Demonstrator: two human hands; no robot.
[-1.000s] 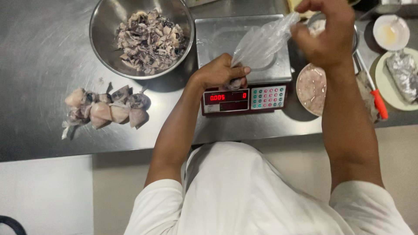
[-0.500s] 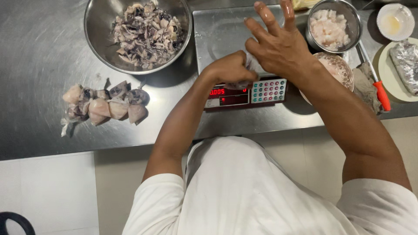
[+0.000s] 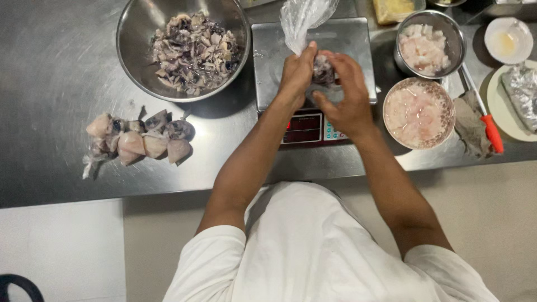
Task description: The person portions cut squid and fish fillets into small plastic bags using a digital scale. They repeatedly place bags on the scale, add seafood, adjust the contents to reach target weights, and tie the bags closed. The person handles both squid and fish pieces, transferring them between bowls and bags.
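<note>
Clear plastic bag [image 3: 305, 19] pinched by left hand [image 3: 296, 72] and right hand [image 3: 345, 92], both bent over the scale [image 3: 268, 56]

Bright overhead light, steel glare

A brushed steel table [image 3: 50, 67] carries the spread. At its back left stands a large metal bowl [image 3: 134, 67] of dark chopped seafood. In front of it, toward the left edge, lies a cluster of small tied plastic bags [image 3: 140, 140], each filled with portions. A digital scale [image 3: 268, 50] with a lit red display sits at the centre. To the right are a small steel pot [image 3: 456, 36] of pale pieces and, just in front of it, a patterned bowl [image 3: 447, 100] of whitish mixture. Beside that lie a crumpled cloth [image 3: 470, 126] and a red-handled tool [image 3: 492, 131]. At the far right, a small white dish [image 3: 506, 39] and a plate [image 3: 495, 103] bearing foil.
</note>
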